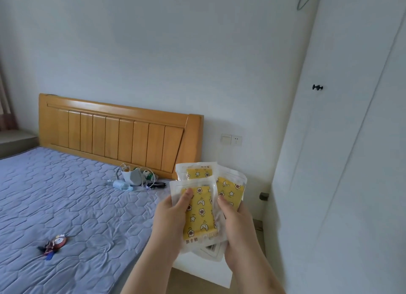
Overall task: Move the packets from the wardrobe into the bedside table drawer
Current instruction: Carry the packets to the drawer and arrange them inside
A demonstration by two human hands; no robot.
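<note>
Three clear packets [201,214] with yellow patterned contents are fanned out in front of me, above the white bedside table [204,269]. My left hand [173,223] grips the front packet from the left, thumb on its face. My right hand [235,223] grips the packets from the right, thumb on their front. The white wardrobe [342,161] stands shut at the right, with a black knob [317,87]. The bedside table is mostly hidden behind my hands, and no drawer shows.
A bed with a blue quilted mattress [66,205] and wooden headboard [114,135] fills the left. Small clutter [136,179] lies near the headboard, a small toy [55,245] nearer me. A wall socket [231,139] sits above the table.
</note>
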